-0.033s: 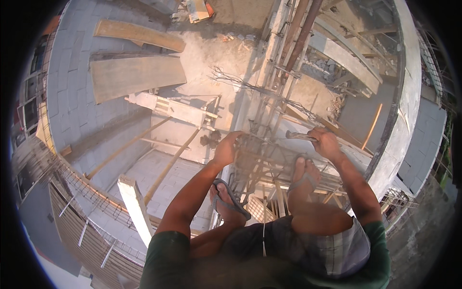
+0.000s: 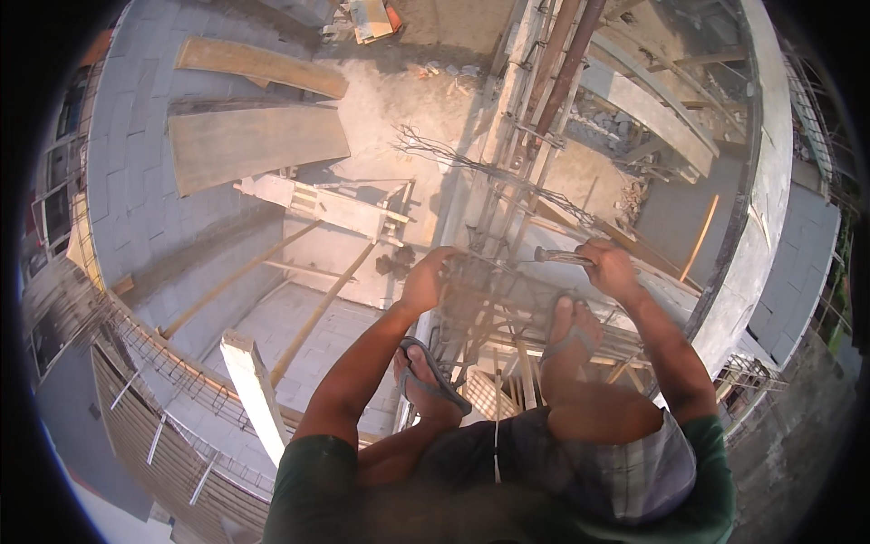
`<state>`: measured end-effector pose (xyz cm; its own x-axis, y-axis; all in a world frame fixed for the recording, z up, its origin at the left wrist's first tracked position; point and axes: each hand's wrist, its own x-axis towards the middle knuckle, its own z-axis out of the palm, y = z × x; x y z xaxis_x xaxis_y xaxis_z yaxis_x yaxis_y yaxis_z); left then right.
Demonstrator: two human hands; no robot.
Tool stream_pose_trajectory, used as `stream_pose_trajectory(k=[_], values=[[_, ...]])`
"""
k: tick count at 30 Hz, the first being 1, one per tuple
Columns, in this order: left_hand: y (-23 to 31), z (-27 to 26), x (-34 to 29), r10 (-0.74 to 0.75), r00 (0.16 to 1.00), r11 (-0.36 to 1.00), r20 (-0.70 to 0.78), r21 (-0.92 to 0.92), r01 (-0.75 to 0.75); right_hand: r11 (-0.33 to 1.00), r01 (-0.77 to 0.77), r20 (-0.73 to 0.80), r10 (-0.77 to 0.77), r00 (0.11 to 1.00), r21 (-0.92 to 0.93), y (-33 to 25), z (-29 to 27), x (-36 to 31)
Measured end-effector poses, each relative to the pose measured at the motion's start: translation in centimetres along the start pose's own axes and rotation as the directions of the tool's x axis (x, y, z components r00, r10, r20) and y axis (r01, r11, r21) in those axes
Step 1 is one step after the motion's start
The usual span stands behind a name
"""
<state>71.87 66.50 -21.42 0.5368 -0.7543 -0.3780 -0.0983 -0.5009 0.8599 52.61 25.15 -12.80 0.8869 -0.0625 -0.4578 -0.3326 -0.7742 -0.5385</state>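
My right hand (image 2: pixel 611 270) is closed around the handle of a hammer (image 2: pixel 555 257), its head pointing left over the beam. On the left side, my left hand (image 2: pixel 428 279) has its fingers curled down at the edge of the reinforcing bar cage (image 2: pixel 480 286); what the fingertips hold is hidden. Steel bars run lengthwise between long boards below both hands. My left foot in a grey flip-flop (image 2: pixel 437 381) and my right foot in another flip-flop (image 2: pixel 571 340) stand on either side of the cage.
A bundle of tie wires or thin bars (image 2: pixel 489 170) lies across the beam ahead. Far below on the left are a wooden trestle (image 2: pixel 340 208) and large boards (image 2: pixel 258 145). A white post (image 2: pixel 254 390) rises at lower left. A concrete ledge (image 2: pixel 766 199) curves along the right.
The hammer and my right hand have shifted very slightly to the left. My left hand and both feet look unmoved.
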Motion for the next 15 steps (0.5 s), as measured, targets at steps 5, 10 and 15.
stream_pose_trajectory(k=[5,10,15], values=[[-0.7,0.3,0.6,-0.245,0.967,0.96,0.068,-0.121,0.251,0.995,0.095,-0.063,-0.097,0.993,-0.04,-0.8,2.5,2.9],[1.1,-0.7,1.3,-0.245,0.966,0.965,-0.082,0.071,0.251,0.989,0.124,-0.074,-0.13,0.989,-0.078,-0.5,3.3,5.0],[2.3,-1.4,1.2,0.003,1.0,0.923,-0.02,0.386,0.005,0.997,0.073,-0.007,-0.073,0.997,-0.015,-0.2,3.4,4.9]])
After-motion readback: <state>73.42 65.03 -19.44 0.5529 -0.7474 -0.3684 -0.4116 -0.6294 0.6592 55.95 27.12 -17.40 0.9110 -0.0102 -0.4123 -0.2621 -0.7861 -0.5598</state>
